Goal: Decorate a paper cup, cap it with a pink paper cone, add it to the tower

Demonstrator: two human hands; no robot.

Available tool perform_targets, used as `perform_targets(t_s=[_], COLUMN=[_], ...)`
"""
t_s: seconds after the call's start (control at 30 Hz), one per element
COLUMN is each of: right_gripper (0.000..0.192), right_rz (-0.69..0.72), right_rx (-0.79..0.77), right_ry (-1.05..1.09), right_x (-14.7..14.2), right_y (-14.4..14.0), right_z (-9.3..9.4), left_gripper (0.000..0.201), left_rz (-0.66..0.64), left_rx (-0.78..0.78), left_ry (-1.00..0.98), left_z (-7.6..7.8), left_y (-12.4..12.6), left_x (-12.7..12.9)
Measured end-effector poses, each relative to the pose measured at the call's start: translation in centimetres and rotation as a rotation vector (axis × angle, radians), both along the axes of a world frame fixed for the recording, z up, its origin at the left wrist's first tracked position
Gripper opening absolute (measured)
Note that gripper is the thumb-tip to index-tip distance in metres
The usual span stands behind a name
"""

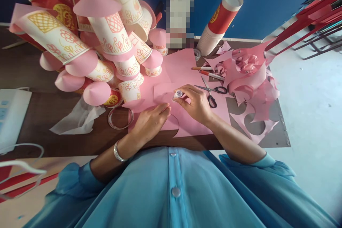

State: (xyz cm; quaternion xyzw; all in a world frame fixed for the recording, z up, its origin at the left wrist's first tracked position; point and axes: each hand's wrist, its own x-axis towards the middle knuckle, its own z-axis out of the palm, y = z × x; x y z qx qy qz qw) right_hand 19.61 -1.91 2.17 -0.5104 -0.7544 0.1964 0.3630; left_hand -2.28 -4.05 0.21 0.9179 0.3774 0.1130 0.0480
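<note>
My right hand [196, 102] is closed around a small white tube [177, 94], whose round end faces up; it looks like a glue stick. To its left, my left hand [152, 119] lies over the pink paper [184, 64], fingers stretched close together and pointing right. The thumb is hidden, and I see nothing gripped. A curved cut edge shows in the paper beside that hand. Black-handled scissors [211, 92] lie open just right of my right hand. Beyond them, two markers [211, 74] rest on the paper.
Decorated paper-cup towers [110, 32] with pink cone roofs crowd the left. A cup stack [220, 21] leans at the back wall. Pink scraps [248, 74] pile up right. A tape roll [120, 118] and clear plastic [80, 117] lie left. The dark table [112, 144] ends before my body.
</note>
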Motion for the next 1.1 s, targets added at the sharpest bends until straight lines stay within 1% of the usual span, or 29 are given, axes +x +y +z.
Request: perform_targets(t_s=[0.17,0.3,0.37,0.53,0.73,0.9,1.1], right_gripper=[0.008,0.006,0.006,0.009,0.008,0.009,0.014], right_rz=[0.022,0.019,0.030,0.040,0.006,-0.021,-0.040], right_rx=[-0.003,-0.022,-0.013,0.038,0.081,0.058,0.084], right_ry=[-0.028,-0.050,-0.061,-0.095,-0.126,-0.134,-0.155], right_x=[-0.3,-0.3,-0.3,-0.3,0.1,0.5,0.9], right_y=[0.0,0.0,0.0,-0.1,0.1,0.4,0.5], right_z=[-0.7,-1.2,-1.3,-1.1,-0.7,-0.7,-1.0], left_gripper=[0.026,0.027,0.028,0.028,0.024,0.025,0.026], left_rz=[0.005,0.006,0.010,0.011,0.007,-0.016,-0.012], left_rx=[-0.013,-0.053,-0.048,-0.004,0.020,-0.009,-0.020], left_ry=[0.024,-0.002,-0.002,0.038,0.014,-0.024,-0.024], left_z=[0.1,0.2,0.3,0.3,0.3,0.3,0.3], left_y=[0.0,0.0,0.0,-0.1,0.0,0.1,0.0], left_x=[0.0,0.0,0.0,0.1,0.1,0.1,0.0])
